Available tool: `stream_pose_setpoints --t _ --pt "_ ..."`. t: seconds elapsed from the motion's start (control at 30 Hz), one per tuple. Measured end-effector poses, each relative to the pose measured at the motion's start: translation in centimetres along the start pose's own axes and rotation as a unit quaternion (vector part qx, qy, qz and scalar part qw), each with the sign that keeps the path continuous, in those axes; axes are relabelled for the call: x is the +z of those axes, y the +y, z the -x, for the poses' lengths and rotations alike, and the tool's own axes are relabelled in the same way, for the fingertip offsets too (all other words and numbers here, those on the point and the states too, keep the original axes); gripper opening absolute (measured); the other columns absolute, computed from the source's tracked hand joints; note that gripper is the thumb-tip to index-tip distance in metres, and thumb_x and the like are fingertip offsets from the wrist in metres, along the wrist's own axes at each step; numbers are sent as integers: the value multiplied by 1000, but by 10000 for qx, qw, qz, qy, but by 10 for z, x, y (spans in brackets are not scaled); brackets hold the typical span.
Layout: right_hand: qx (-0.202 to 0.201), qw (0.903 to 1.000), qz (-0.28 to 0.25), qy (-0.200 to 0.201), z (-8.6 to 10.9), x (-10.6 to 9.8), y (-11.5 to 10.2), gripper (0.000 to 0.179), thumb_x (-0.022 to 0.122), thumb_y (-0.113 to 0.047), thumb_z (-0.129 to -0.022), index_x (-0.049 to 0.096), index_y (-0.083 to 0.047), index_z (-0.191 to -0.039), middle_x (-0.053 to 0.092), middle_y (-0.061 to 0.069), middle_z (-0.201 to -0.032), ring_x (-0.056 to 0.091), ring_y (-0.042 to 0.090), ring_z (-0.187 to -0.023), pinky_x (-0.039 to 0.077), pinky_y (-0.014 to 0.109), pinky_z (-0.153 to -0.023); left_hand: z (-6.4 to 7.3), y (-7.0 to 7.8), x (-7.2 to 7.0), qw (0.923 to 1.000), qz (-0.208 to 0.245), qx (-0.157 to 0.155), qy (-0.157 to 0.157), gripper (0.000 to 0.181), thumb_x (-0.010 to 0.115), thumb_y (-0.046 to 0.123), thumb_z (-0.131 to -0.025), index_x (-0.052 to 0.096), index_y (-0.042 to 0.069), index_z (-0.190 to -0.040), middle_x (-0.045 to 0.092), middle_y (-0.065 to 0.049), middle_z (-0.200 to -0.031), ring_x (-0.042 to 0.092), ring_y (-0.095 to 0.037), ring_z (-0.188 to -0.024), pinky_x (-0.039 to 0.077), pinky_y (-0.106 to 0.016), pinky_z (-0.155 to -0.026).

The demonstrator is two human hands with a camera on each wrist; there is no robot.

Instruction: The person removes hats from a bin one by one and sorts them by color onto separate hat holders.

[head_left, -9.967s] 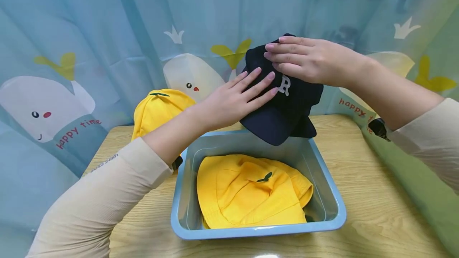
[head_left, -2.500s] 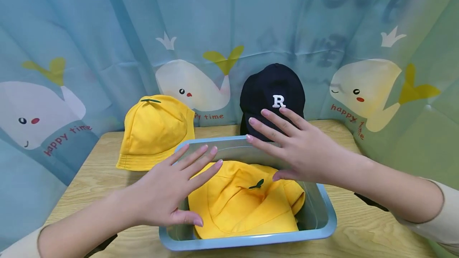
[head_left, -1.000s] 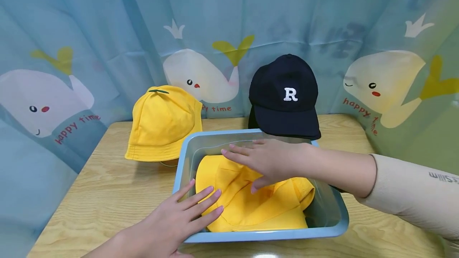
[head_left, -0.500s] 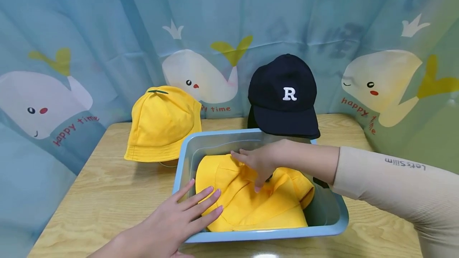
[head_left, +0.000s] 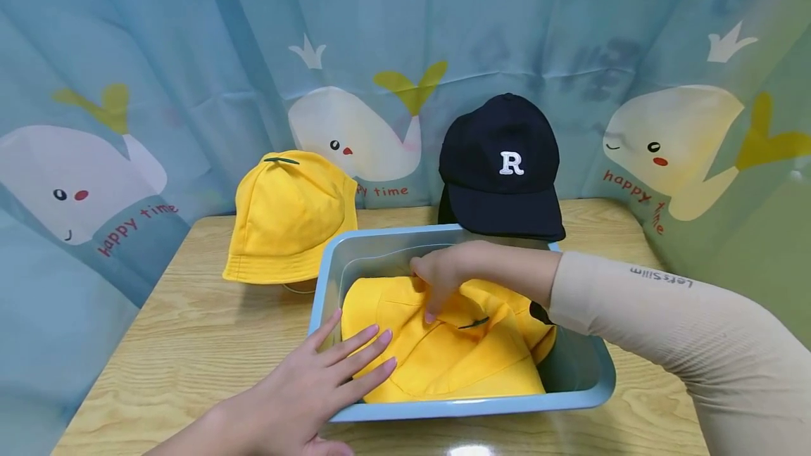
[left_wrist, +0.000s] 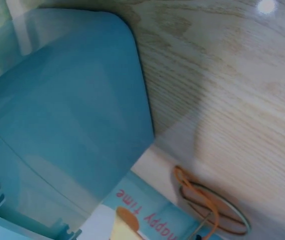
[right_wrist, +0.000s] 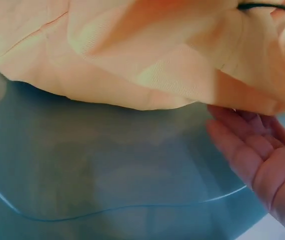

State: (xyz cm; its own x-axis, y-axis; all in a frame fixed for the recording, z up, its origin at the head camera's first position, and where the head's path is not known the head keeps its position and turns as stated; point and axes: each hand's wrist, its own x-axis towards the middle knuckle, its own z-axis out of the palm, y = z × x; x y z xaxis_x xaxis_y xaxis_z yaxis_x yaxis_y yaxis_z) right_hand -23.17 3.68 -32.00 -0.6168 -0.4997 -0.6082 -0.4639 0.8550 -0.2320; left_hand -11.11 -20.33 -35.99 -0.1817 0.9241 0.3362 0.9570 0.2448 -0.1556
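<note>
A folded yellow sun hat (head_left: 456,361) with a green sprout on top lies in a blue plastic bin (head_left: 488,408). My right hand (head_left: 446,269) reaches in at the hat's far side and grips its edge, thumb on top of the cloth. In the right wrist view its fingers (right_wrist: 232,145) curl beneath the hem of the hat (right_wrist: 132,60). My left hand (head_left: 317,375) spreads its straight fingers over the bin's front left rim, fingertips by the yellow cloth. The left wrist view shows the bin's outer wall (left_wrist: 77,110).
Another yellow hat (head_left: 288,224) stands upright behind the bin at left; an elastic cord (left_wrist: 212,210) shows near it. Behind the bin's back right corner stands a navy cap (head_left: 500,160) with a white R. A printed curtain (head_left: 374,13) hangs along the back of the wooden table (head_left: 158,329).
My hands have left the navy cap, which now stands upright. The right hand has moved into the bin and taken hold of the hat's far edge; the left has settled at the rim.
</note>
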Motion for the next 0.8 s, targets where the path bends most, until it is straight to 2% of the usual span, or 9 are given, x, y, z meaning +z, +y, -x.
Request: stream_pose_setpoints --t 0.13,0.23,0.27,0.4,0.47,0.67,0.8 --pt "-37 9989 -472 75 4 4 -2 73 82 -29 -73 40 -9 -129 56 4 -116 52 18 -106 42 32 -99 1 0 -1 10000 -25 -22 -22 73 10 56 -99 31 6 -148 31 -15 -152 31 -29 -139 0 -56 -114" --pt "-115 9994 -296 101 6 11 -5 74 80 -23 -76 37 -9 -136 57 4 -121 52 17 -110 41 32 -100 1 0 -1 10000 -35 -40 7 74 12 57 -98 32 6 -147 31 -16 -152 34 -32 -137 1 -57 -114" --pt "-162 9996 -196 139 7 12 -6 69 77 -19 -79 39 -10 -136 58 3 -122 53 17 -110 42 32 -100 1 0 -1 10000 -36 -52 15 74 12 57 -98 32 6 -147 31 -16 -152 35 -32 -136 1 -58 -114" --pt "-436 9979 290 390 9 14 -9 37 64 -11 -90 54 -11 -126 64 0 -108 58 15 -98 47 30 -92 2 1 -1 10000 -71 -31 60 74 12 57 -98 32 6 -147 32 -17 -151 38 -34 -134 3 -58 -114" --pt "-536 9961 449 537 13 12 -10 30 59 -10 -93 59 -14 -122 65 -1 -103 59 15 -93 49 30 -89 1 1 0 9999 -105 -24 81 74 12 58 -98 32 7 -148 32 -17 -151 38 -34 -134 4 -58 -114" --pt "-549 9903 831 971 36 0 -11 45 56 -8 -94 52 -25 -136 67 -1 -108 60 15 -91 50 32 -89 1 1 0 9998 -68 -20 185 75 12 60 -97 34 8 -147 32 -16 -151 39 -33 -134 8 -59 -113" --pt "-464 9878 1012 1093 56 -17 -12 51 54 -3 -94 48 -25 -140 68 1 -95 58 15 -79 52 28 -80 2 0 0 9996 12 -17 283 76 11 60 -97 36 7 -146 33 -17 -151 40 -33 -134 8 -61 -112"
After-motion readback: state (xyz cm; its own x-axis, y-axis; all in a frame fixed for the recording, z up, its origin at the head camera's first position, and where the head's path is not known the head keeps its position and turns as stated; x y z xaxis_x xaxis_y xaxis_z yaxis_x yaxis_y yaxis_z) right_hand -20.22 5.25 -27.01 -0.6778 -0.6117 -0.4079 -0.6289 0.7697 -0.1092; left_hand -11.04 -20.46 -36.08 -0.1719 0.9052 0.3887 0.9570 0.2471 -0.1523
